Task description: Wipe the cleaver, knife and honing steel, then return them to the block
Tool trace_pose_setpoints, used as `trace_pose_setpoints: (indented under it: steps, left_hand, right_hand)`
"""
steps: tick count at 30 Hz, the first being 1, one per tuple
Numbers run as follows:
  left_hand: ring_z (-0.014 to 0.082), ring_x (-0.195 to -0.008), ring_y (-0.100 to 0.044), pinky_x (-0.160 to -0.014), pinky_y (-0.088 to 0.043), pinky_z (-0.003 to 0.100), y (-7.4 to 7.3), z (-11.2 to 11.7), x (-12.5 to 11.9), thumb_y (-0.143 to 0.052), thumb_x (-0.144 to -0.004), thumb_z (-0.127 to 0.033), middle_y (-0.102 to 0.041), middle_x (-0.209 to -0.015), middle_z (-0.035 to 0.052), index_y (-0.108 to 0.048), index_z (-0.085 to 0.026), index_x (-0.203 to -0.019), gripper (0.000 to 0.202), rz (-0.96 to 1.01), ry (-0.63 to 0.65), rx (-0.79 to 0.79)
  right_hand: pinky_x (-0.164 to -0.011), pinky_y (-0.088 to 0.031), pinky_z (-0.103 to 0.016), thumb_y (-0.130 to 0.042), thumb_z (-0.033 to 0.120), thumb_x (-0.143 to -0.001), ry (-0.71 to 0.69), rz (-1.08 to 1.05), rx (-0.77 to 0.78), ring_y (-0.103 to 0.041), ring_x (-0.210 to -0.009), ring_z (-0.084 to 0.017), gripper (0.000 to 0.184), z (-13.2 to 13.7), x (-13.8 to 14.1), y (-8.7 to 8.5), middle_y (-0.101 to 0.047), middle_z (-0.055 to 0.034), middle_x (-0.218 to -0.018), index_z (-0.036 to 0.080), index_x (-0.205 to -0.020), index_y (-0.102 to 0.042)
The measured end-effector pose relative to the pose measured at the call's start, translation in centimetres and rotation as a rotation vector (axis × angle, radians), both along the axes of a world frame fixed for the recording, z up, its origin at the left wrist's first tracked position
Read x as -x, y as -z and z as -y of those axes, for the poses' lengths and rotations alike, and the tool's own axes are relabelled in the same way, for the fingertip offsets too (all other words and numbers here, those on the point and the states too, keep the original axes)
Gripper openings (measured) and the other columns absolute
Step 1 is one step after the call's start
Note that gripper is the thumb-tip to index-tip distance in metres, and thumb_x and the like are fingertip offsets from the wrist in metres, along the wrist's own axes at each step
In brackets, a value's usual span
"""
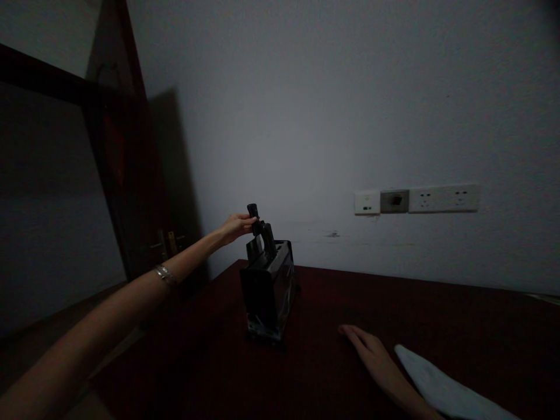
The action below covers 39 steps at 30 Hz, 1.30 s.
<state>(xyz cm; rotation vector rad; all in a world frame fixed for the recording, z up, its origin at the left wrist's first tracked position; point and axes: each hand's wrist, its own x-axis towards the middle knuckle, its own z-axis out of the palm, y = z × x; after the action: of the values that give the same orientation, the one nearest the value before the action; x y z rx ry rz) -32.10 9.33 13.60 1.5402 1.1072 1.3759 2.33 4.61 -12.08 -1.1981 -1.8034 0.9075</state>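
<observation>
My left hand (240, 226) is closed round the black handle of a kitchen knife (252, 211). Its wide dark blade shows just above the slots of a black knife block (282, 262), and the lower end of the blade is hidden. Right beside it, a black looped handle (268, 240) sticks up from the block; it looks like kitchen scissors. The block stands upright on a dark red table (324, 361). My right hand (365, 347) rests on the tabletop to the right of the block, its fingers stretched out and holding nothing.
A pale, pointed flat item (441, 382) lies beside my right forearm; its kind is unclear. Behind the table rises a grey wall with a row of sockets and switches (444, 199). At the left stands a dark wooden door (131, 146). The room is dim.
</observation>
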Motion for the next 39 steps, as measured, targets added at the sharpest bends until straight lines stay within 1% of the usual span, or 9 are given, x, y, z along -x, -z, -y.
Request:
trace_pose_setpoints:
  steps: [8, 16, 22, 26, 34, 39]
  left_hand:
    - [0.0154, -0.076, -0.062, -0.086, -0.044, 0.033, 0.8, -0.1, 0.1, -0.061, -0.075, -0.016, -0.067, -0.081, 0.0098, -0.066, -0.006, -0.085, 0.015, 0.003, 0.016, 0.007]
    - [0.0161, -0.079, -0.063, -0.086, -0.044, 0.033, 1.4, 0.3, -0.4, -0.061, -0.074, -0.014, -0.068, -0.087, 0.0100, -0.066, -0.007, -0.086, 0.015, 0.017, -0.020, 0.038]
    - [0.0177, -0.079, -0.063, -0.085, -0.044, 0.033, 2.0, 0.5, -0.5, -0.060, -0.074, -0.013, -0.068, -0.086, 0.0117, -0.067, -0.008, -0.083, 0.012, 0.019, 0.006, 0.035]
    - [0.0185, -0.081, -0.063, -0.085, -0.043, 0.034, 2.6, 0.6, -0.5, -0.060, -0.074, -0.014, -0.067, -0.088, 0.0120, -0.067, -0.008, -0.085, 0.014, 0.021, 0.018, 0.039]
    - [0.0191, -0.083, -0.063, -0.088, -0.042, 0.035, 3.6, 0.6, -0.3, -0.064, -0.072, -0.016, -0.067, -0.087, 0.0118, -0.066, -0.008, -0.089, 0.019, 0.013, 0.043, 0.060]
    - [0.0185, -0.081, -0.063, -0.088, -0.041, 0.036, 4.4, 0.3, 0.0, -0.063, -0.073, -0.015, -0.068, -0.085, 0.0119, -0.066, -0.008, -0.087, 0.016, 0.013, 0.053, 0.062]
  right_hand:
    - [-0.100, -0.032, -0.037, -0.036, 0.050, -0.078, -0.032, -0.021, -0.012, -0.053, -0.109, -0.025, 0.050, -0.2, -0.1, 0.2, -0.063, -0.0089, -0.110, 0.015, -0.100, -0.064]
    - [-0.100, -0.031, -0.034, -0.033, 0.051, -0.078, -0.037, 0.020, -0.003, -0.051, -0.111, -0.023, 0.055, -0.2, -0.1, 0.1, -0.061, -0.0092, -0.114, 0.012, -0.105, -0.062]
    - [-0.100, -0.032, -0.035, -0.034, 0.050, -0.078, -0.033, 0.016, -0.013, -0.051, -0.111, -0.024, 0.053, 0.0, -0.1, -0.1, -0.061, -0.0091, -0.113, 0.013, -0.103, -0.063]
    - [-0.100, -0.032, -0.037, -0.036, 0.049, -0.078, -0.027, 0.007, -0.013, -0.052, -0.110, -0.025, 0.051, -0.1, -0.1, 0.0, -0.062, -0.0093, -0.112, 0.013, -0.102, -0.063]
    - [-0.097, -0.035, -0.035, -0.035, 0.050, -0.079, -0.026, -0.008, -0.045, -0.053, -0.109, -0.024, 0.051, -0.1, -0.1, 0.4, -0.063, -0.0092, -0.111, 0.014, -0.100, -0.064]
    - [-0.098, -0.035, -0.035, -0.036, 0.050, -0.080, -0.027, -0.005, -0.053, -0.053, -0.109, -0.024, 0.050, -0.1, -0.2, 0.4, -0.063, -0.0085, -0.110, 0.015, -0.100, -0.064]
